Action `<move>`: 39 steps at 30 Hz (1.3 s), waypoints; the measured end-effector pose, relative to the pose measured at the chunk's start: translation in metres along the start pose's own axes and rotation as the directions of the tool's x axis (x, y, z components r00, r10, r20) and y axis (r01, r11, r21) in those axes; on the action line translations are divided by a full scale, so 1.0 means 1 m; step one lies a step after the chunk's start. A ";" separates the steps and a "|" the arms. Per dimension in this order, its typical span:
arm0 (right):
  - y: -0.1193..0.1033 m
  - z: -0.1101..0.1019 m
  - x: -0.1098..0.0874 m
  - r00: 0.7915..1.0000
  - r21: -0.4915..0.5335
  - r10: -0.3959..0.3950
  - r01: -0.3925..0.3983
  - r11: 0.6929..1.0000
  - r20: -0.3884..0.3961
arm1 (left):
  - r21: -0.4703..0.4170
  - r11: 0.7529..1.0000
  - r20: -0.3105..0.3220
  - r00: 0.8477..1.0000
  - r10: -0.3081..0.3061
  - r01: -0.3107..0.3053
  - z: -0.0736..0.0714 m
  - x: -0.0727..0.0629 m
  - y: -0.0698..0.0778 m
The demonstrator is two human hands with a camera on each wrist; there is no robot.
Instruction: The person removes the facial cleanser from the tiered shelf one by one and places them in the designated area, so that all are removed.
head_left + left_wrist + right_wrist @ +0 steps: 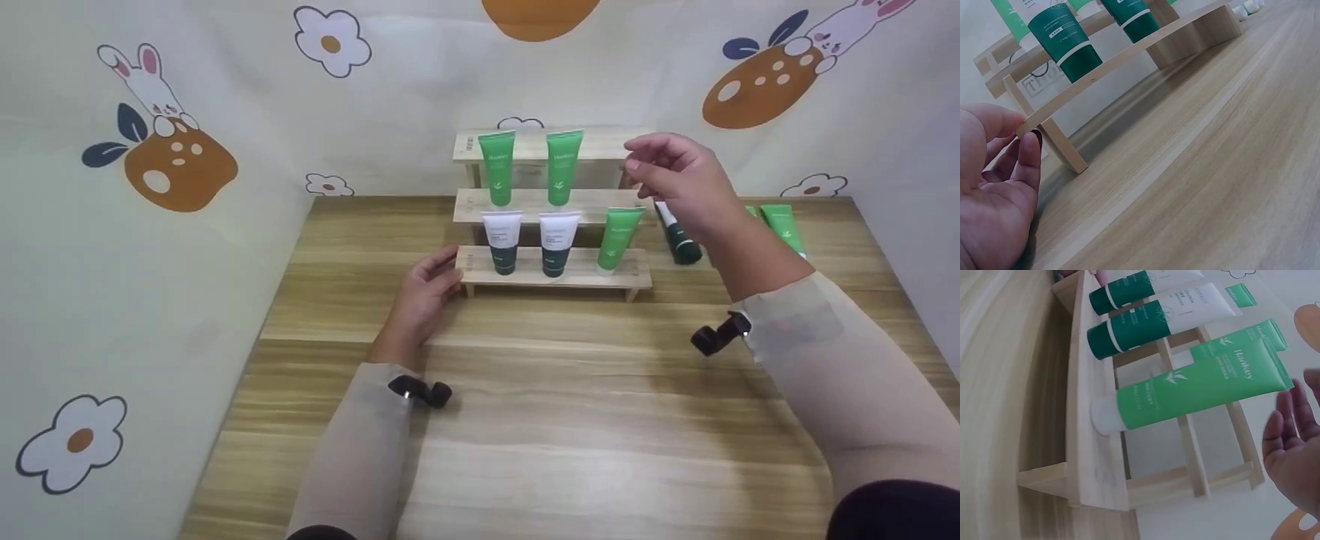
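Note:
A three-step wooden rack (525, 283) stands on the table. My left hand (424, 292) pinches the left end of its lowest step; the left wrist view shows the fingertips (1030, 149) at the board's corner. That step bears two white and dark green tubes (503, 241) and, at its right, a light green tube (619, 236), all upright on their caps. Two more light green tubes (562, 169) stand on the middle step. My right hand (690, 184) hovers at the rack's upper right, fingers loosely bent, holding nothing. In the right wrist view its fingers (1289, 419) are beside the light green tube's top end (1278, 363).
On the table right of the rack lies a white and dark green tube (679, 238). Further right are light green tubes (782, 227), partly hidden by my right wrist. A patterned cloth (405, 120) backs the wood-grain table (525, 420).

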State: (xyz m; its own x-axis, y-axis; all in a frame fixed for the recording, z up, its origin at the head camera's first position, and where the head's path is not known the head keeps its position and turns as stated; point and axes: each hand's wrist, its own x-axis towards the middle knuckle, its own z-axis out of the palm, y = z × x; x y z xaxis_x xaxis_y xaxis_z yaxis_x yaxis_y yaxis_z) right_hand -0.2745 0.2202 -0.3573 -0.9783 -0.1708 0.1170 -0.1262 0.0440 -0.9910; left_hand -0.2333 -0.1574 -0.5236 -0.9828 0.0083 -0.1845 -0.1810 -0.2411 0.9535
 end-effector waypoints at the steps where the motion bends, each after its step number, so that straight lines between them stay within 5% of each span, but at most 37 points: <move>1: -0.001 0.002 0.002 1.000 -0.006 -0.002 0.002 1.000 0.023 | -0.001 1.000 -0.001 1.000 -0.001 0.001 -0.001 0.000 0.000; 5: -0.006 0.009 0.010 0.997 0.000 0.010 -0.010 1.000 0.072 | 0.006 1.000 0.013 1.000 -0.001 0.000 -0.002 -0.001 0.001; 12: -0.017 0.020 0.024 0.994 -0.142 0.090 -0.081 0.987 0.061 | 0.027 0.999 0.015 1.000 -0.020 0.020 -0.002 -0.001 0.003; 25: -0.030 0.043 0.039 0.988 -0.244 0.136 -0.114 0.963 0.075 | 0.032 0.999 0.004 1.000 -0.030 0.030 -0.001 -0.001 0.004; 39: -0.018 0.031 0.030 0.995 -0.229 0.092 -0.100 0.968 -0.044 | 0.019 1.000 0.020 1.000 0.002 -0.003 -0.002 -0.001 0.000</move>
State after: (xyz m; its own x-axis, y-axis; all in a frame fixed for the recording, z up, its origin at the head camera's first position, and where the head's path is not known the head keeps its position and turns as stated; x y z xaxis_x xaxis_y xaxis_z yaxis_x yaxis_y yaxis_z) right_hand -0.2962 0.1841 -0.3384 -0.9920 -0.1228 0.0278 -0.0621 0.2854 -0.9564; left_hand -0.2324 -0.1589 -0.5239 -0.9837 0.0266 -0.1776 -0.1791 -0.2225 0.9583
